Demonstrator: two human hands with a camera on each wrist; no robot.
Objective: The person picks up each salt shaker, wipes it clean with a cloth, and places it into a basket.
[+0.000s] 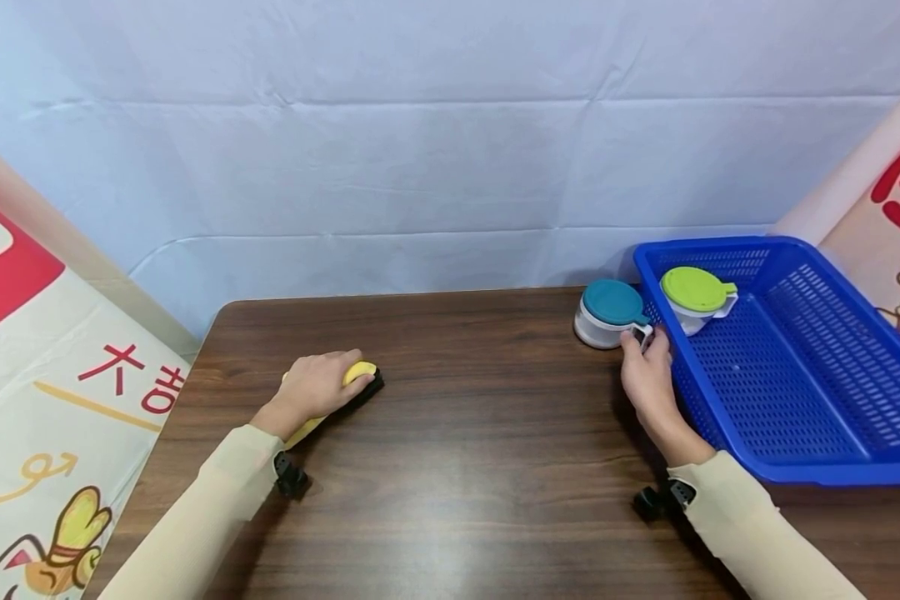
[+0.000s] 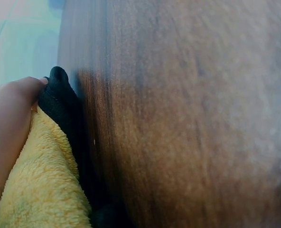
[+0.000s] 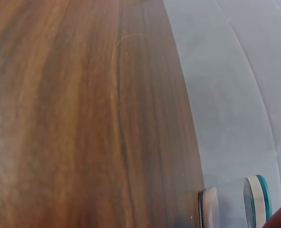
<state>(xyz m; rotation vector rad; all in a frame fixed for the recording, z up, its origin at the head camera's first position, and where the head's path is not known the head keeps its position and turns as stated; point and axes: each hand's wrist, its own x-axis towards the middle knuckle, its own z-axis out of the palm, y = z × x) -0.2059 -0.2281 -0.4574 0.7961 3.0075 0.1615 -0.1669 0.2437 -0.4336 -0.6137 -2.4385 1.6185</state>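
"Right grip (image 1: 648, 383): where do you have it?"
"I have thumb and fingers pinched on the handle (image 1: 642, 335) of the teal-lidded jar (image 1: 606, 315), right of centre in my head view; the blue basket (image 1: 795, 392) is just beside it, holding a green-lidded jar (image 1: 693, 292)."
"Left grip (image 1: 311, 383)?"
"Clamped over a yellow cloth (image 1: 360, 368); that's on the desk (image 1: 457, 417), left of centre."

A creased pale sheet (image 1: 435, 167) hangs between a left panel (image 1: 52, 408) and right panel (image 1: 888, 258) — both printed.

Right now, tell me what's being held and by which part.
Right grip: teal-lidded jar, by its white handle. Left grip: yellow-and-black cloth, from above, around its middle.
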